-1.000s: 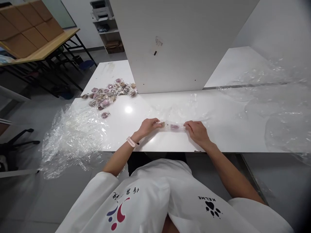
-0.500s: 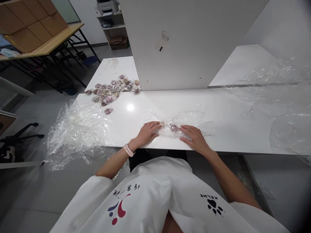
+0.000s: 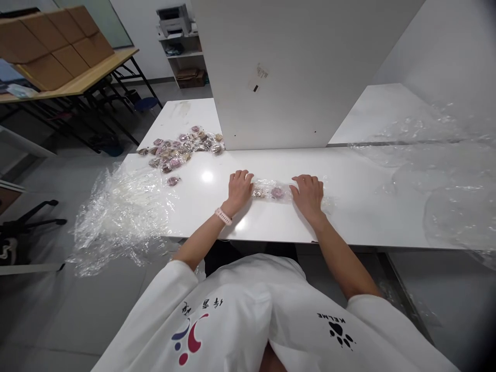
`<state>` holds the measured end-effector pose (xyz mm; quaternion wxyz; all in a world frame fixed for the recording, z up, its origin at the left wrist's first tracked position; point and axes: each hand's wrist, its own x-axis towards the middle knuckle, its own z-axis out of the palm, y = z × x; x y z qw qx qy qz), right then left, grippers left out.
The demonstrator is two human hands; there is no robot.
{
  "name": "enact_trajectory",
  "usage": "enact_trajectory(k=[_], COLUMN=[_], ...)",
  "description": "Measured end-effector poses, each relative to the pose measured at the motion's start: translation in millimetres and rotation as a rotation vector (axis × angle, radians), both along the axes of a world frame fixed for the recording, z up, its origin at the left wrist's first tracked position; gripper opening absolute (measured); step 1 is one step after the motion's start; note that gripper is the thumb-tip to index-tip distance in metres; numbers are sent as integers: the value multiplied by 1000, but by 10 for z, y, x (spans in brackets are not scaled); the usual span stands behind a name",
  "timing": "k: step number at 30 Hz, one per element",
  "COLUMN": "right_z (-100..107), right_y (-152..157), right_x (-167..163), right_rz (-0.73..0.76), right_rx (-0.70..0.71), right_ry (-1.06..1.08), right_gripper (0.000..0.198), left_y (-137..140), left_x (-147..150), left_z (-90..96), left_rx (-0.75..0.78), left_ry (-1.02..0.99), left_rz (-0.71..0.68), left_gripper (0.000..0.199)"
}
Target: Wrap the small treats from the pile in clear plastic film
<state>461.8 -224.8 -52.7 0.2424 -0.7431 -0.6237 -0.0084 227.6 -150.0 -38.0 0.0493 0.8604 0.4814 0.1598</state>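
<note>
Film point(image 3: 268, 195) spans my left hand point(image 3: 239, 190) to right hand point(image 3: 309, 195), seemingly for steadying; whether either grip clamps, I cannot tell.

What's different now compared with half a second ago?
The left hand and right hand have moved forward, as has the purplish piece between them. The clear plastic around that piece, spread wider before, is now a narrower band. The pile of wrapped pieces and the crumpled plastic at left stayed put.
</note>
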Motion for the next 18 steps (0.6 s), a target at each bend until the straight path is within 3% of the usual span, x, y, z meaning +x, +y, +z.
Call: enact_trajectory(k=[3, 7, 10, 13, 15, 18], right_z=[-84, -235, -318, -294, -199, 17], right_y=[-255, -535, -624, -641, -640, -677], right_x=[-33, -128, -275, -437, -499, -485], right_rz=[109, 143, 70, -67, -95, 63], right_rx=[107, 83, 111, 122, 100, 34], right_ry=[-28, 76, 297, 699, 1033, 1376], right_gripper=[32, 36, 46, 66, 74, 74], left_y=[-278, -320, -188, -194, -325, -615], left_x=[-73, -52, 81, 281, 429, 610], left_z=[-121, -265, -244, -101, 26, 199], left_rx=[-6, -183, -320, -626, -885, -1192], left_ry=[12, -26, -368, -879, -1152, -1354], left_rz=[-126, -29, 98, 145, 59, -122], left_gripper=[48, 50, 44, 40, 38, 35])
